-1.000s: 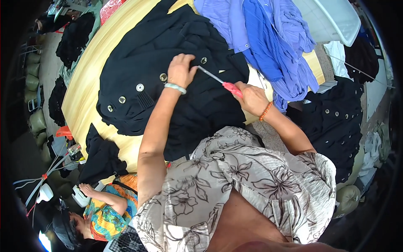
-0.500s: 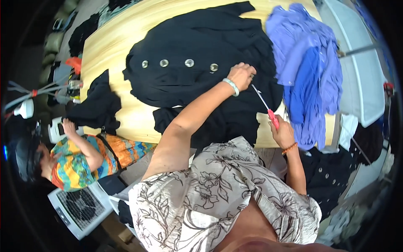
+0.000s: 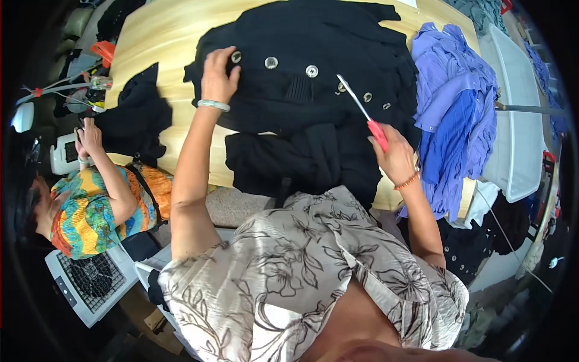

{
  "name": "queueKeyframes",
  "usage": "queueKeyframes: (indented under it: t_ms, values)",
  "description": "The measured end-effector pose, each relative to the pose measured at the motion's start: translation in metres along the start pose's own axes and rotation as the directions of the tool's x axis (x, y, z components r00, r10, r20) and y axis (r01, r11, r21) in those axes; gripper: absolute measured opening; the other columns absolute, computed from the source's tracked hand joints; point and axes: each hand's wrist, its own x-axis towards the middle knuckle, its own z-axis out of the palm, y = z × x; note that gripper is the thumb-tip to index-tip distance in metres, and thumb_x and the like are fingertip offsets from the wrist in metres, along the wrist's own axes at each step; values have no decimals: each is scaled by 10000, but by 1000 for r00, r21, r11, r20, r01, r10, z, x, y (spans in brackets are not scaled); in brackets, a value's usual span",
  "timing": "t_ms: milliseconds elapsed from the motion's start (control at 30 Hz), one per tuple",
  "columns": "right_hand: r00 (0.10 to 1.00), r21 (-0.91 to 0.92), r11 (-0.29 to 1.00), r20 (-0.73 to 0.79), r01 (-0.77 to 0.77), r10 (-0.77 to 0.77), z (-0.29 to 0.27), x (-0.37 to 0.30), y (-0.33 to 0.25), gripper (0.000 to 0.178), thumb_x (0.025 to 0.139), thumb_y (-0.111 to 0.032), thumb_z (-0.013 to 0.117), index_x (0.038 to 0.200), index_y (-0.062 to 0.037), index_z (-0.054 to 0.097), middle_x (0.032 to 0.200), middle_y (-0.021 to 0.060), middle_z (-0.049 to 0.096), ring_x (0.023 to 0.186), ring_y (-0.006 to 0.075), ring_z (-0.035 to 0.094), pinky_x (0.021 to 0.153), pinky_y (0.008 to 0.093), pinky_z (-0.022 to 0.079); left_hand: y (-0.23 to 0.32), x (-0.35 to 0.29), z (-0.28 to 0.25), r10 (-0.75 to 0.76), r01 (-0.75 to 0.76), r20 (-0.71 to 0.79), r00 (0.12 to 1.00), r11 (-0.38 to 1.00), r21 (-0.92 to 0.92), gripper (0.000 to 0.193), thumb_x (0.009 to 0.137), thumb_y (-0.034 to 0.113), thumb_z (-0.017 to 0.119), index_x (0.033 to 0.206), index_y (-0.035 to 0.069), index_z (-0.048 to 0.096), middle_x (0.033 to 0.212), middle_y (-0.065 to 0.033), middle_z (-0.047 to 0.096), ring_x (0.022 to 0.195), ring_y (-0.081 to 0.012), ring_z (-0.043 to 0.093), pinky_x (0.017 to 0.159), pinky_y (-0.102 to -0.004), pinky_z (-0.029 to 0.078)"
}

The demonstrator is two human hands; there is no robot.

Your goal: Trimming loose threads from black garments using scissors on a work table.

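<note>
Wood-grain tabletop (image 3: 160, 33) bears a black buttoned garment (image 3: 350, 36). Our left hand (image 3: 216, 78) is at its left side, thumb and fingers apart beside a button (image 3: 236, 57); our right hand (image 3: 397, 158) clasps a pink-handled tool (image 3: 378, 134), tip contact uncertain. Purple clothing (image 3: 443, 72) lies just rightward.

Purple clothes (image 3: 443, 90) lie just right of the right hand (image 3: 396, 155), with a pale plastic tub (image 3: 520, 145) farther out. Left of the left hand (image 3: 219, 77) is black cloth (image 3: 143, 108); lower on that side are a co-worker (image 3: 90, 208) in bright patterned clothes and a white box (image 3: 90, 282) with a black grille.
</note>
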Motion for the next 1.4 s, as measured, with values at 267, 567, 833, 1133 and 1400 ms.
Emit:
queueKeyframes:
  t_ms: [267,567,833,1133,1400]
  values:
    - [996,-20,996,-23,90,-91,39,44,-44,339,836,-130,675,1147,-44,574,1136,147,618,1009,362,604,816,394,484,-52,-129,3,-139,131,312,940,990,45,329,745,57,700,1063,76,620,1123,-115,586,1096,-317,531,885,-412,439]
    - [990,-337,939,-137,-64,18,58,127,-41,441,749,-172,758,1135,-81,566,1153,87,603,975,288,607,772,371,419,-104,-77,24,-649,596,-65,758,729,-336,576,808,205,745,1280,-3,490,1159,-201,533,965,-297,587,832,-359,503]
    - [976,-46,983,-141,-177,169,10,125,-54,286,847,-161,661,1106,-80,572,792,143,666,772,371,660,673,429,504,-160,-78,39,-710,744,226,667,650,-155,346,742,221,791,819,-19,553,615,-97,537,564,-254,490,596,-362,442]
    - [987,-28,986,-10,163,-163,47,92,-162,526,685,-298,844,1114,-101,609,994,66,666,865,251,618,742,346,484,-43,-27,-88,-482,558,526,701,-87,-825,161,913,11,600,1074,17,599,967,-57,663,871,-111,641,778,-250,522]
    - [955,119,971,-238,208,-176,117,119,-194,480,633,-68,771,1062,-94,558,934,42,642,847,236,629,772,359,363,32,-22,-98,-506,471,492,708,-181,-864,347,923,-23,554,1263,28,503,1095,-75,637,964,-141,620,885,-313,501]
